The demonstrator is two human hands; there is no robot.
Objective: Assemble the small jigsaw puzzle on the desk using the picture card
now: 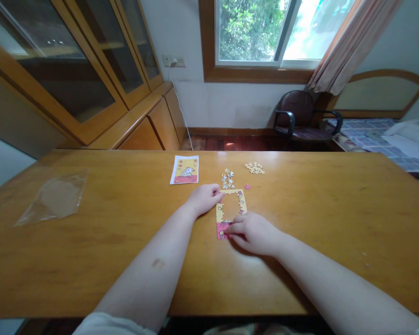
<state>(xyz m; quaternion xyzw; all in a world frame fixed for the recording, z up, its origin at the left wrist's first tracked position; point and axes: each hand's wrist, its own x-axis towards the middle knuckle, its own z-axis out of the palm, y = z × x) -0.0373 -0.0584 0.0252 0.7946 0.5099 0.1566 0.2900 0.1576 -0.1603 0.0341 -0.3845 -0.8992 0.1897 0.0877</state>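
Observation:
A partly assembled jigsaw puzzle point(243, 201) lies flat on the table, its yellow border and pink lower strip joined around a bare middle. My left hand point(205, 199) has curled fingers gripping the puzzle's upper left edge. Over the pink bottom strip, my right hand point(256, 233) rests its outstretched fingers, thumb apart, and covers the lower right corner. Just beyond the puzzle is a small heap of loose white-and-yellow pieces point(227, 179). One pink piece point(247, 187) lies alone near the upper right corner.
Pale yellow pieces point(254, 168) are grouped toward the back of the wooden table point(125, 242). A printed picture card point(185, 170) with a white animal lies at the far left of the puzzle. A clear plastic bag point(57, 195) is farther left. An armchair point(298, 116) stands beyond.

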